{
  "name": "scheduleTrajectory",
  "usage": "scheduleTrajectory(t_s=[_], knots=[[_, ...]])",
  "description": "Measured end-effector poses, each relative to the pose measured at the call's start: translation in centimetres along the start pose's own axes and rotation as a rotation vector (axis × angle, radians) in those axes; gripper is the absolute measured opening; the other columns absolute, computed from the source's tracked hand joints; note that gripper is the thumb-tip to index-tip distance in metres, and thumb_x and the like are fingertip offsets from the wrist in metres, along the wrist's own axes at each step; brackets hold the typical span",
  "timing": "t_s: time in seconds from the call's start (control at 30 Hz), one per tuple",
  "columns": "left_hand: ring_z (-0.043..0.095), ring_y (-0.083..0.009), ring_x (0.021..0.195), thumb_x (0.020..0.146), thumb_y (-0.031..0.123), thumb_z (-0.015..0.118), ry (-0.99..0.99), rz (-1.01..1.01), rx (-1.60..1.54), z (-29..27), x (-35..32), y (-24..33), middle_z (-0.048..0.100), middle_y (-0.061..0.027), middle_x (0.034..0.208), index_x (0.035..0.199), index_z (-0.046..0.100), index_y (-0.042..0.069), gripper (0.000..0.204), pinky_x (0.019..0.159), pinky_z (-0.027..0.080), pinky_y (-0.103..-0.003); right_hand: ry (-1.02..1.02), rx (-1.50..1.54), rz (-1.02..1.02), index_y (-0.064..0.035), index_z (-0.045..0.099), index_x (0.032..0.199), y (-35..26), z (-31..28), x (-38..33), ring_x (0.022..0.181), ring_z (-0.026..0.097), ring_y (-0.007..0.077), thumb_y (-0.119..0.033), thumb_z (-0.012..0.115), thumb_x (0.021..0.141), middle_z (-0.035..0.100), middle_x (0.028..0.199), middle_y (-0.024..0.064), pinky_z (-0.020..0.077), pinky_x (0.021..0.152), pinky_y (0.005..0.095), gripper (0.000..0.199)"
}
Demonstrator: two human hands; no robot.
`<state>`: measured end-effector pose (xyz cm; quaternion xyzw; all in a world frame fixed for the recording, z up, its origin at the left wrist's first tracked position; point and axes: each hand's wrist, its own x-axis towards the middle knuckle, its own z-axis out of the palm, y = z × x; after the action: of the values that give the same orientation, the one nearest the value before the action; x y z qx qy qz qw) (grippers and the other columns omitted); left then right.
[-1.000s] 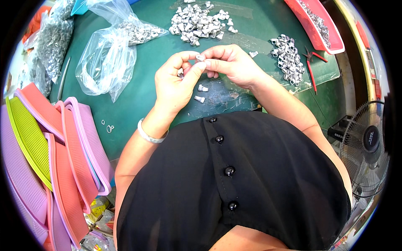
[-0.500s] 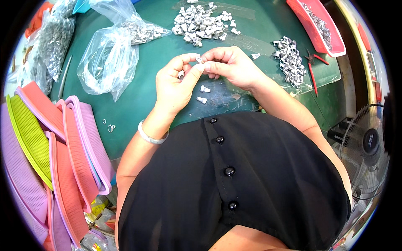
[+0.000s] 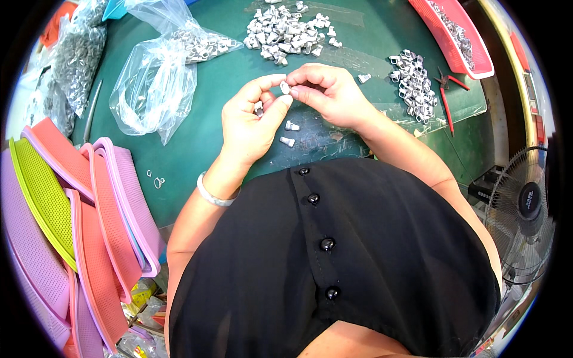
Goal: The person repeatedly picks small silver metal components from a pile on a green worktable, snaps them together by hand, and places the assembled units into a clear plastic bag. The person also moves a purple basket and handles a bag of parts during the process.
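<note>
My left hand pinches a small grey metal loop piece between thumb and forefinger. Its oval face is turned up into view. The fingertips of my right hand close on the right edge of the same piece. A second grey metal piece sits tucked among the curled fingers of my left hand. Just below the hands lie two loose grey metal pieces, one upper and one lower. Beyond my fingers is a large heap of similar pieces.
On the green table, a smaller heap lies to the right, beside red-handled pliers. A pink basket of parts stands far right. A clear bag holding pieces is at left, near stacked colored baskets. A fan stands right.
My right thumb has drawn back a little from my left thumb. The held piece has turned, so more of its oval face shows. The heaps and loose pieces stay put.
</note>
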<state>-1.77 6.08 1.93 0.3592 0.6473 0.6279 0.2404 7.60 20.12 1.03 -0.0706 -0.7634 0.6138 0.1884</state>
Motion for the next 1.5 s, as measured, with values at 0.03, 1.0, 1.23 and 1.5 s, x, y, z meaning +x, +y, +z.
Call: scheduleTrajectory(t_s=[0.03,1.0,1.23,1.5], knots=[[0.036,0.0007,0.056,0.076,0.002,0.064,0.0,0.008,0.016,-0.02,-0.04,0.13,0.042,0.0087,0.063,0.1,0.06,0.002,0.024,0.051,0.03,-0.014,0.009,-0.026,-0.027,-0.0002,0.061,0.092,-0.02,0.0,-0.01,0.077,0.057,0.011,-0.003,0.059,0.08,0.061,0.084,0.0052,0.0452,0.07,0.0235,0.013],[0.04,-0.0023,0.051,0.071,-0.002,0.064,0.057,0.169,0.122,0.41,-0.5,0.0,0.047,0.0032,0.059,0.086,0.061,0.002,0.017,0.045,0.034,-0.018,0.031,0.106,-0.077,-0.0001,0.058,0.097,0.16,-0.03,-0.29,0.082,0.055,0.0077,0.002,0.056,0.081,0.059,0.09,0.0029,0.0452,0.072,0.0218,0.016],[0.04,-0.0019,0.052,0.074,0.003,0.065,0.079,0.15,0.169,0.14,-0.18,-0.63,0.049,0.0041,0.061,0.086,0.061,0.002,0.012,0.047,0.034,-0.018,0.004,-0.012,-0.045,-0.0001,0.058,0.096,0.0,-0.17,-0.28,0.079,0.054,0.0067,0.0,0.058,0.08,0.059,0.087,0.0017,0.0449,0.07,0.0214,0.016],[0.039,-0.0019,0.048,0.083,0.01,0.059,0.055,-0.401,-0.471,-0.51,0.34,0.07,0.049,0.0035,0.062,0.088,0.059,0.002,0.01,0.043,0.029,-0.015,-0.054,0.21,0.106,0.0003,0.058,0.098,-0.23,-0.1,-0.12,0.079,0.055,0.0055,-0.001,0.057,0.082,0.06,0.086,0.0008,0.0447,0.071,0.0198,0.017]])
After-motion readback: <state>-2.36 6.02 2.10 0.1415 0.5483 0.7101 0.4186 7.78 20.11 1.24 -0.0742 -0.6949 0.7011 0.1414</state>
